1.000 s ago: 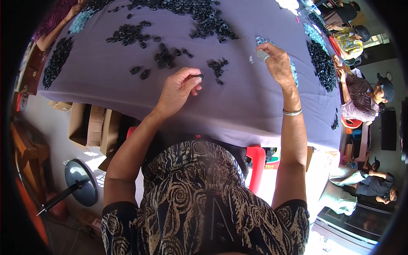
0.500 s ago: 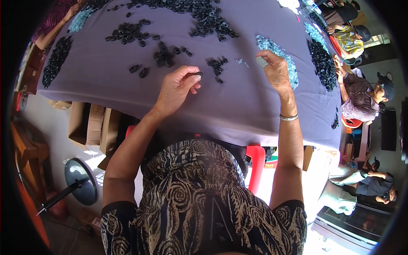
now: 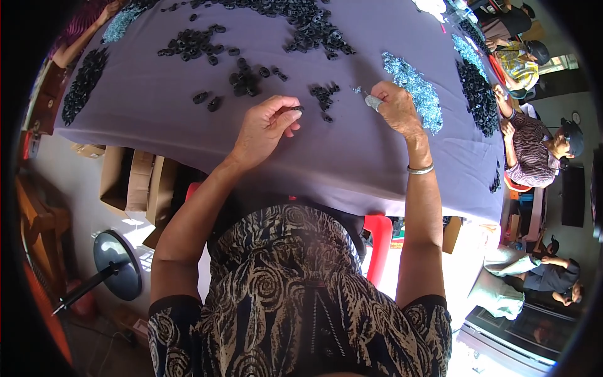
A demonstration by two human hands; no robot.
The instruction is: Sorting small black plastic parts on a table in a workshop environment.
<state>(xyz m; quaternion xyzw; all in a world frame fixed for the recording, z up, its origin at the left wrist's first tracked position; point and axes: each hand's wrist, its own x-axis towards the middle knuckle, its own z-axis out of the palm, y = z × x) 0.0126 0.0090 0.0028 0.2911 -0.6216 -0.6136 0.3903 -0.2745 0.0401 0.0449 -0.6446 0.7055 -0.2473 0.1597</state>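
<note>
- Left hand (image 3: 265,129): I see it half curled over the purple-grey fabric tablecloth (image 3: 345,157), thumb and forefinger pinched on a small black rounded piece (image 3: 299,109), the other fingers loosely bent.
- Right hand (image 3: 397,110): curled, with thumb and forefinger close together and a pale grey covering (image 3: 374,102) on one digit; I cannot tell whether its fingertips grip anything.
- Tiny silvery bits (image 3: 357,90): on the tablecloth, just beside the right fingertips.
- Heap of small, glittering silvery-blue parts (image 3: 418,88): near the right hand, on its right side.
- Small cluster of black ring-like pieces (image 3: 325,97): between the hands, slightly farther out.
- Polished silver-coloured bangle (image 3: 419,170): around the right wrist.
</note>
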